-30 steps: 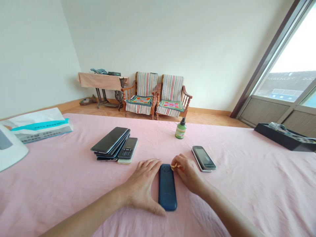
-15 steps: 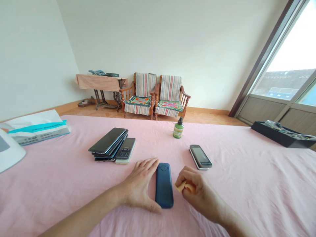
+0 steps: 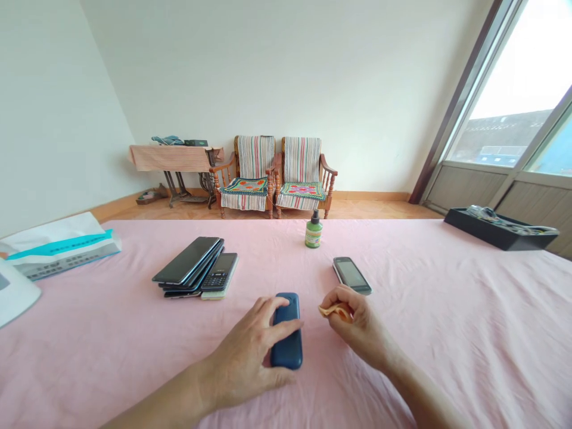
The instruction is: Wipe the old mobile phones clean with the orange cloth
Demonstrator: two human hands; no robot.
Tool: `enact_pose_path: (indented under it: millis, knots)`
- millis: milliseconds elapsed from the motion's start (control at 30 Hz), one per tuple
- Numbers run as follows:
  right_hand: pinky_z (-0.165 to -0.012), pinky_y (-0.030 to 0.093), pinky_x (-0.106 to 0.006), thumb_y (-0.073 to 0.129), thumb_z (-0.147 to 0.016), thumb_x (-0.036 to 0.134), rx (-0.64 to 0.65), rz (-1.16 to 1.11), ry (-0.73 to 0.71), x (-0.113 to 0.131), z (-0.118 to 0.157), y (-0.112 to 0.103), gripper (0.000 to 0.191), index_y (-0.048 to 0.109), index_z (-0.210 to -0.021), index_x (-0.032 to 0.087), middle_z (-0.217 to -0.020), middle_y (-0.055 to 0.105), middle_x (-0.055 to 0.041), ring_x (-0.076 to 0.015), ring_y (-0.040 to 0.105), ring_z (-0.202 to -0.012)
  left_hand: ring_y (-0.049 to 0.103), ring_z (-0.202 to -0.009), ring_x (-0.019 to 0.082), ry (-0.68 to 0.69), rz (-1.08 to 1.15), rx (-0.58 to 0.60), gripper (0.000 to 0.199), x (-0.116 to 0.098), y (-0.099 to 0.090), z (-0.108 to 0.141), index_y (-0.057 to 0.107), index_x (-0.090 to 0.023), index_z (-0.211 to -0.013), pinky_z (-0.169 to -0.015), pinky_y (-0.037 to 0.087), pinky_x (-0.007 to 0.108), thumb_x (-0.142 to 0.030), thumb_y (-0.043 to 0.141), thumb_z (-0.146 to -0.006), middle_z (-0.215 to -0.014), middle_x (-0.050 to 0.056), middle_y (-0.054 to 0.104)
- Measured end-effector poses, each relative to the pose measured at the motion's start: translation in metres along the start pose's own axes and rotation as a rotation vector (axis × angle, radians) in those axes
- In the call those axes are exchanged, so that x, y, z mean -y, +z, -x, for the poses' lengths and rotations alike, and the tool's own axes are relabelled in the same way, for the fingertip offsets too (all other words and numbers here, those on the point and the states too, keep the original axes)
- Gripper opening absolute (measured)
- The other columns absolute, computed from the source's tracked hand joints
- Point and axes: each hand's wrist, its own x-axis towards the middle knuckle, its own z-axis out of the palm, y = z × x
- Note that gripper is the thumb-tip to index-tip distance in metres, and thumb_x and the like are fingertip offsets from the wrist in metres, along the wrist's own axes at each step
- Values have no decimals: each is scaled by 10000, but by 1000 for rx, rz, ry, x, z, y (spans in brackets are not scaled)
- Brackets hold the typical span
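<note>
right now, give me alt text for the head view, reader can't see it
A person's left hand lies partly over a blue phone on pink fabric, and the right hand holds an orange cloth. Stacked phones and a green bottle are farther back.

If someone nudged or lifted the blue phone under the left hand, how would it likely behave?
The blue phone looks like a rigid slab, so should probably lift without bending. Lying flat on the pink cloth, it would likely slide rather than roll or tip. Its smooth-looking surface may feel slippery.

Blue phone (image 3: 288,347), flat, crumpled yellow cloth (image 3: 329,310)
</note>
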Motion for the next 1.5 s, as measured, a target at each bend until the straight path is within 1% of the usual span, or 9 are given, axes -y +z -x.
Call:
enact_pose_path:
  millis: [200, 400, 567, 667, 833, 933, 1133, 1367, 1500]
  knots:
    - [-614, 389, -241, 448, -619, -5, -2, 37, -33, -7, 1, 6, 252, 590, -707, 184, -711, 552, 13, -130, 531, -662, 376, -1238, 329, -23, -41, -91, 532, -10, 11, -3, 595, -281, -1132, -1041, 354, 485, -287, 784, -635, -1318, 74, 431]
    - [-604, 395, -233, 443, -617, -24, -26, 48, -30, -8, 0, 9, 276, 598, -712, 184, -720, 567, 13, -124, 543, -657, 457, -1192, 271, -37, -103, -303, 558, 3, 16, 2, 550, -228, -1108, -1033, 391, 415, -16, 538, -592, -1265, 71, 490]
    - [-617, 403, -233, 440, -610, -29, -31, 37, -21, -7, 0, 10, 286, 598, -715, 185, -742, 577, 11, -125, 561, -678, 575, -1057, 247, -56, -155, -348, 450, 14, 8, 5, 542, -195, -1132, -951, 451, 366, -92, 530, -694, -1141, 75, 605]
    - [-613, 398, -234, 444, -602, -29, -45, 44, -10, -7, 0, 10, 280, 593, -703, 186, -725, 571, 14, -125, 554, -669, 640, -879, 216, -84, -186, -360, 345, 17, 5, 4, 567, -197, -1107, -812, 487, 316, -140, 489, -776, -1009, 57, 662]
    - [-598, 390, -238, 443, -604, -23, -50, 54, 3, -8, 0, 10, 282, 595, -708, 190, -719, 570, 11, -131, 548, -660, 579, -591, 164, -268, -162, -424, 150, 27, -4, 2, 620, -192, -813, -570, 413, 246, -239, 482, -847, -646, -8, 604]
    - [-588, 384, -236, 444, -604, -24, -54, 71, -4, -7, 0, 12, 286, 598, -713, 192, -722, 568, 13, -128, 541, -646, 531, -520, 138, -341, 85, -390, 206, 30, -4, 1, 591, -177, -732, -476, 370, 209, -320, 508, -854, -574, -27, 548]
    - [-591, 390, -231, 435, -618, -43, -69, 103, -49, -7, 0, 18, 307, 601, -730, 189, -726, 554, 11, -130, 543, -662, 552, -478, 135, -442, 627, -210, 359, 25, 12, -3, 587, -123, -913, -352, 368, 173, -467, 576, -809, -621, -4, 582]
    - [-629, 438, -234, 444, -703, -43, -67, 15, -121, -16, -5, 31, 312, 618, -806, 194, -812, 584, -13, -141, 581, -737, 544, -498, 113, -409, 753, -129, 384, 20, 15, -3, 600, -116, -936, -392, 414, 172, -468, 637, -787, -676, 6, 605]
    - [-652, 455, -252, 492, -763, 12, -144, 0, -122, -14, -13, 43, 239, 629, -825, 198, -822, 595, -25, -150, 590, -733, 542, -509, 115, -394, 770, -106, 346, 9, 18, -3, 597, -119, -933, -386, 396, 162, -433, 639, -795, -658, -3, 583]
